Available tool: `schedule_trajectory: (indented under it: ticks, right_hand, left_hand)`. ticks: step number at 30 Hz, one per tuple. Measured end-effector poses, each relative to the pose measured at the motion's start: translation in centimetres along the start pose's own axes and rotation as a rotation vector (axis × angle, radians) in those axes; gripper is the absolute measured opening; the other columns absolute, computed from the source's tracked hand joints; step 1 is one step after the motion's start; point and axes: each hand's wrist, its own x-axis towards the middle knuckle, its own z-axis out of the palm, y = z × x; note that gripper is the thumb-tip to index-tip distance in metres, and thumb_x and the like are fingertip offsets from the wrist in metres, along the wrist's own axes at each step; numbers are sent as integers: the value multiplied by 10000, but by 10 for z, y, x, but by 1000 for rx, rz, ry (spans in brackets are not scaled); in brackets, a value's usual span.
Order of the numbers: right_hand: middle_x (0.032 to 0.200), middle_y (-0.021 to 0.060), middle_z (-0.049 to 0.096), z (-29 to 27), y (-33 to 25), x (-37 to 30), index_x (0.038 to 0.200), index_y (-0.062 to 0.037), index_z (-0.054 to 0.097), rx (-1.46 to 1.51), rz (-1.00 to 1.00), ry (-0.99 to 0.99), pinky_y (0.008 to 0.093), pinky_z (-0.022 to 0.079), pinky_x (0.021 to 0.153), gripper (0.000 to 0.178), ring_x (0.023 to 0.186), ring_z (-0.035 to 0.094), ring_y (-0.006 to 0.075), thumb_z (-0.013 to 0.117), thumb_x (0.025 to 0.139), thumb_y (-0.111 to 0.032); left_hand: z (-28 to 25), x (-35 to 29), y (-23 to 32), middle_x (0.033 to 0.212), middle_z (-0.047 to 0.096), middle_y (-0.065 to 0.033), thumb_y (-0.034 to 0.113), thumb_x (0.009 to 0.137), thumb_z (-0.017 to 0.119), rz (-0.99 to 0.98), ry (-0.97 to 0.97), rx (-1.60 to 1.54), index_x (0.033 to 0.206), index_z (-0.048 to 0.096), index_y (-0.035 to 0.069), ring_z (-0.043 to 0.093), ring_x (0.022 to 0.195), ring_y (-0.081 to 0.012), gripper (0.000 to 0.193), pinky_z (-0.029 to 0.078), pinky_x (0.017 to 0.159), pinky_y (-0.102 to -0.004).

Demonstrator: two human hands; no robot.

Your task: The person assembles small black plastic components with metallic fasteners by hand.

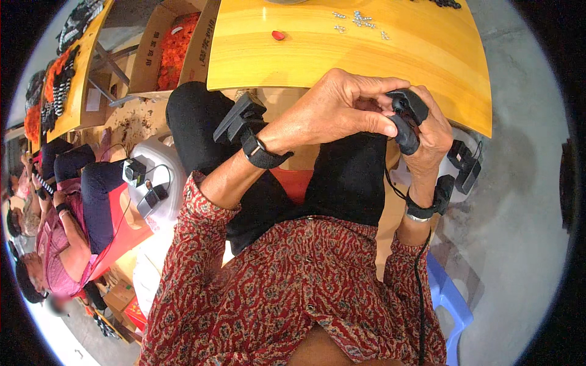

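Note:
Both hands meet above my right knee, just off the near edge of the yellow table (360,46). My left hand (345,107) reaches across, its thumb and fingers closed in a pinch at the fingertips of my right hand (430,137). Black coverings (404,135) sit over what look like the thumb and a finger of the right hand, which are bent toward the left fingers. Anything between the fingertips is hidden or too small to name. On the table lie a small red piece (278,35) and several tiny silvery bits (360,19).
At the left of the table stands a cardboard box (149,58) of orange-red fluffy material (177,52). Another table (82,91) bears black and striped pieces. A person in pink (61,244) sits to my left. A blue plastic seat (448,299) shows by my right side.

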Motion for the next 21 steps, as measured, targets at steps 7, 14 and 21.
schedule_trajectory:
  ticks: [7, 14, 21]
  right_hand:
    - [849, 90, 605, -2, -9, -1, 918, 14, 634, 27, 45, 20, 279, 482, 635, 274, 725, 610, 210, 746, 687, -85]
    - [870, 114, 609, -8, -8, -8, 901, 37, 627, -20, 74, -14, 279, 478, 663, 286, 745, 605, 224, 747, 684, -103]
    - [863, 129, 615, -6, -5, -11, 858, 55, 624, 42, 58, 34, 287, 464, 646, 263, 727, 588, 227, 738, 685, -108]
  left_hand:
    - [1, 1, -2, 1000, 644, -30, 8, 741, 718, 8, -62, -129, 1296, 493, 64, 573, 892, -69, 602, 485, 837, -225]
    - [8, 1, -3, 958, 649, -29, 25, 715, 754, -9, -47, -178, 1284, 501, 51, 578, 851, -66, 624, 490, 806, -217]
    - [9, 0, 0, 945, 667, -48, 69, 694, 779, -28, -4, -122, 1231, 562, 79, 603, 841, -77, 579, 503, 800, -229]
